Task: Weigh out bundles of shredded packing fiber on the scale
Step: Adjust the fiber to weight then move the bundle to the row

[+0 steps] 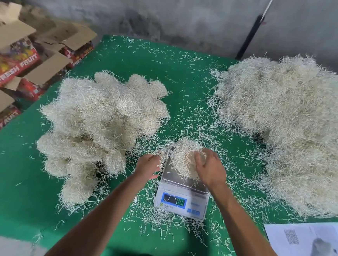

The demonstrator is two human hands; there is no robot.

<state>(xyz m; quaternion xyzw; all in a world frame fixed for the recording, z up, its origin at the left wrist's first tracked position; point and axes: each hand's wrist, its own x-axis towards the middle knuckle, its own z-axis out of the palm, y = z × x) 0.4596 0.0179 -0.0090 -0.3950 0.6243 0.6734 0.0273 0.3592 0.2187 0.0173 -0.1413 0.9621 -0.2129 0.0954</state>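
A white digital scale (180,204) with a steel pan stands on the green table (17,196) in front of me. A small bundle of pale shredded fiber (183,159) lies on the pan. My right hand (209,169) grips the bundle's right side, fingers curled into the strands. My left hand (148,165) is at the bundle's left edge beside the pan, fingers curled with a few strands at the fingertips. A heap of rounded fiber bundles (101,122) lies to the left. A big loose fiber pile (293,127) fills the right side.
Loose fiber shreds litter the green cloth all around the scale. Open cardboard fruit boxes (17,63) are stacked off the table's left edge. A printed paper sheet (312,250) lies at the near right corner. A grey wall (173,11) closes the far side.
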